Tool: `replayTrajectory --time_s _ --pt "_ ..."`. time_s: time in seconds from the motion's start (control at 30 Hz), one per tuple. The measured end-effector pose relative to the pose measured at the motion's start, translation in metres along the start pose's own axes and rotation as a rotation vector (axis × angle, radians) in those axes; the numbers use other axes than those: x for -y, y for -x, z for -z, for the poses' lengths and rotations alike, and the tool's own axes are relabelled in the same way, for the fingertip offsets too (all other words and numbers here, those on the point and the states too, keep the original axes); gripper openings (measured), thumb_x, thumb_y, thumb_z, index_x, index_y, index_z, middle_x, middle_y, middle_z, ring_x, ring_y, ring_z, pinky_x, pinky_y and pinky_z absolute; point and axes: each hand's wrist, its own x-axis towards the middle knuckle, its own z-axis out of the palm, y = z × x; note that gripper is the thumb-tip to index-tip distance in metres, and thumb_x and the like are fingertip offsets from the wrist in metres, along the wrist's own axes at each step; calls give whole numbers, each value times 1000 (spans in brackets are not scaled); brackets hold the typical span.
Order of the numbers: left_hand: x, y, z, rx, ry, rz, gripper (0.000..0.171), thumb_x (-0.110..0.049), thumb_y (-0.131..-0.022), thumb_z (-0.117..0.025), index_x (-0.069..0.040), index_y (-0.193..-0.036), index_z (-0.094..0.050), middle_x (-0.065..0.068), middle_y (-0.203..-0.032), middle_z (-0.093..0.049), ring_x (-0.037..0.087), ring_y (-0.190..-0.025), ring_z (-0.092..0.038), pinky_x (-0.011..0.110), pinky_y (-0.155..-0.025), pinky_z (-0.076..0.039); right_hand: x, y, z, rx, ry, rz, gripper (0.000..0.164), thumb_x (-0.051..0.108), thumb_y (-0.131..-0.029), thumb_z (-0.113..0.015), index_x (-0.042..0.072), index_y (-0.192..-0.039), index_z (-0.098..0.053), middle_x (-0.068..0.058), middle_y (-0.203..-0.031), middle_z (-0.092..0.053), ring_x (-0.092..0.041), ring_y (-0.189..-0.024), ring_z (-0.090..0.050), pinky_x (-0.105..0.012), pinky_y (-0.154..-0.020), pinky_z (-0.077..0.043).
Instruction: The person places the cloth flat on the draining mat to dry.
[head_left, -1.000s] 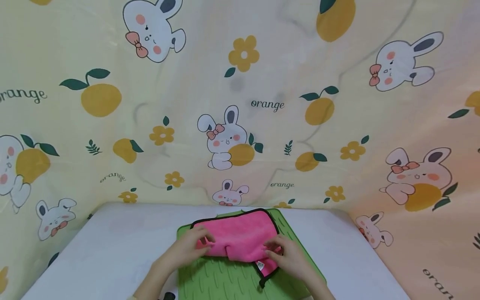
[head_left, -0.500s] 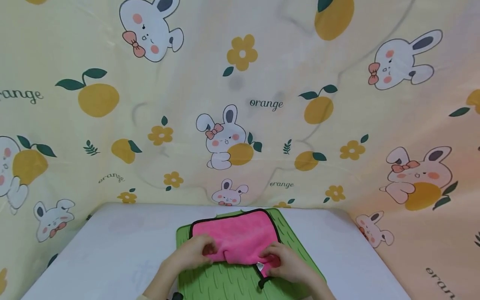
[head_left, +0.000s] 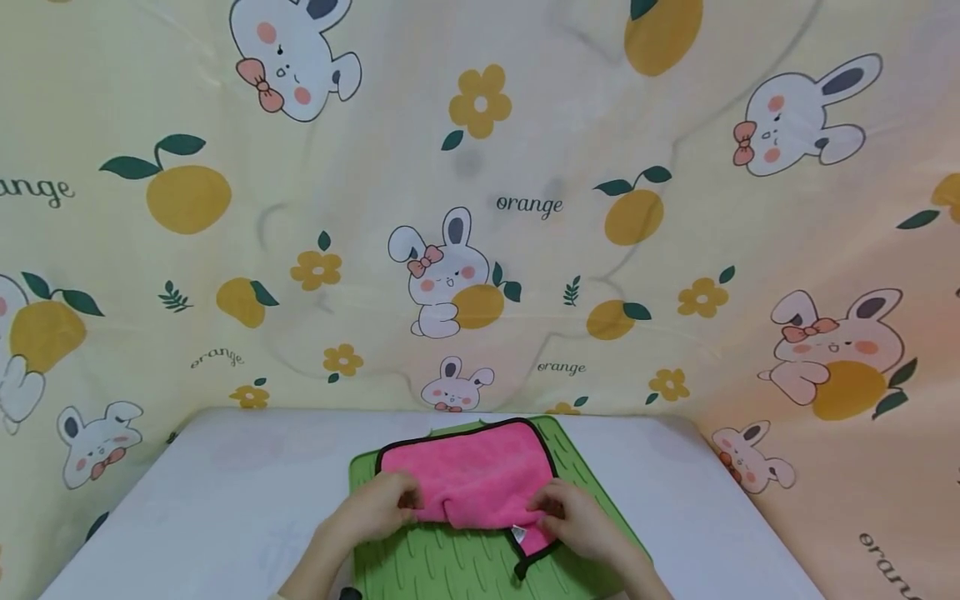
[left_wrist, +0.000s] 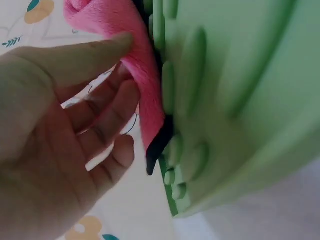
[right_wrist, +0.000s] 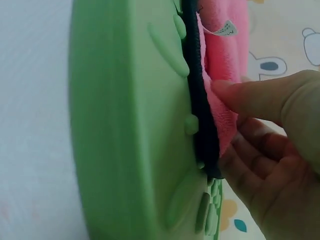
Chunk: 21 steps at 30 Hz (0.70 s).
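Pink cloth [head_left: 480, 479] sits rumpled on green mat [head_left: 435, 562], lower centre of head frame, fingers of left hand [head_left: 377, 507] and right hand [head_left: 579, 521] pinching its lower-left and lower-right, apparently mid-fold; next move likely calls for matched grips.

A cream sheet [head_left: 405, 175], faintly creased, filled the upper frame of the head view as a backdrop; white rabbits [head_left: 437, 318], orange fruits [head_left: 189, 198], yellow flowers [head_left: 480, 103] and the word "orange" [head_left: 529, 204] dotted it; toward the right edge it turned peach; a white tabletop [head_left: 247, 492] spanned the lower frame; the light fell softly.
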Motion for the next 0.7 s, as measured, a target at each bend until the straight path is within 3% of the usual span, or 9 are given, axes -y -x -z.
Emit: replayTrajectory --time_s 0.23,0.47,0.57,0.7 --pt "-6 3 20 -94 27 -11 7 -8 -98 -70 -13 -94 -68 -7 -86 -62 10 -79 -56 30 -70 -50 1 0 8 -187 28 21 12 4 -96 -72 14 -104 -73 5 -100 -67 -6 -89 -59 -26 -75 -54" --pt "-7 -1 24 -237 -9 -9 10 -7 -100 -68 -17 -101 -70 -11 -90 -62 13 -89 -55 29 -75 -50 2 -1 16 -399 -26 -68 20 0 -95 -73 17 -106 -74 6 -99 -68 -11 -91 -64 -27 -77 -55" --pt "-7 -1 20 -249 -49 -4 5 -9 -100 -69 -14 -100 -70 -11 -89 -62 11 -86 -55 30 -73 -50 -2 -2 12 -405 4 -86 20 -1 -93 -74 15 -104 -75 6 -99 -69 -11 -90 -65 -27 -77 -56" --pt "-4 -2 11 -215 -88 9 5 -8 -97 -72 -13 -97 -71 -9 -88 -65 9 -80 -56 32 -71 -51 -9 -1 6 -293 92 -107 15 2 -93 -76 15 -101 -75 5 -98 -71 -11 -86 -64 -28 -74 -55"
